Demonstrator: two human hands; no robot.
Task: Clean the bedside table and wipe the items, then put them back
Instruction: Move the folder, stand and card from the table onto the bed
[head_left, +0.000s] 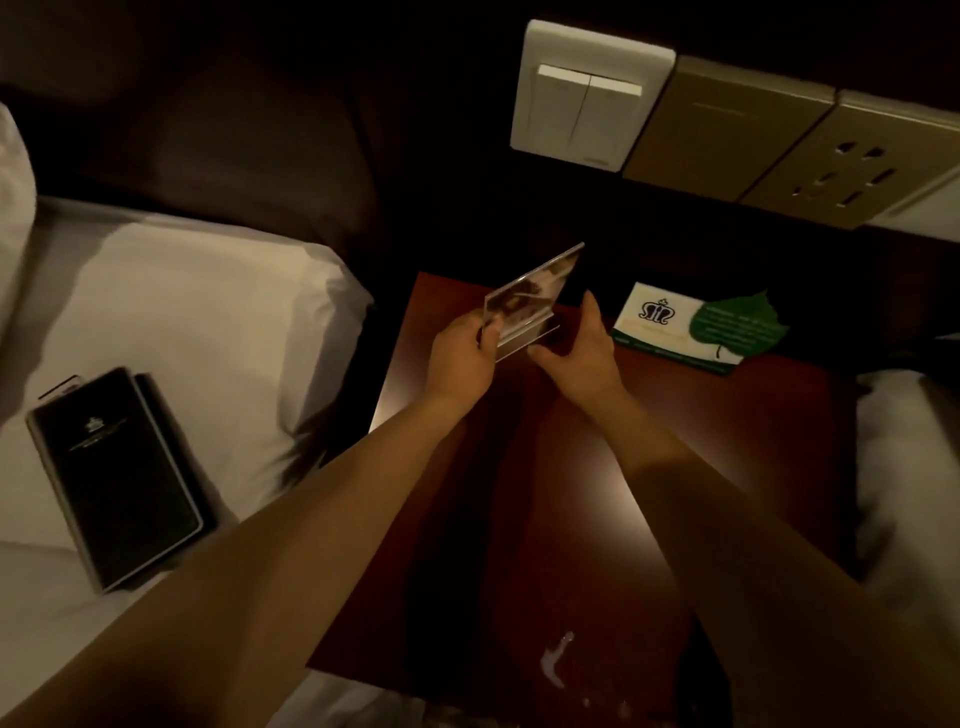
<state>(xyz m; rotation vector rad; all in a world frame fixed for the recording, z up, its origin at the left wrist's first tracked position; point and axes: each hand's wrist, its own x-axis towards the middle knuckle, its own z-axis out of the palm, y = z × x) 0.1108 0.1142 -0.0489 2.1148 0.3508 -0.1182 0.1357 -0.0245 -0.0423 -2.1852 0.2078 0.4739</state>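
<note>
Glossy wooden bedside table (675, 467), clear acrylic sign holder (535, 296) (smooth, reflective), matt cloth bedsheet (208, 312).

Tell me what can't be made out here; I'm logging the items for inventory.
Head view:
Print in the acrylic stand: blurred and dim, unreadable.
Small text on the leaf card: too small.
Right hand: fingertips behind the stand's base, grip unclear.
Bedside table: near edge covered by forearms and cut by the frame.
Item under the black folder: mostly covered.
</note>
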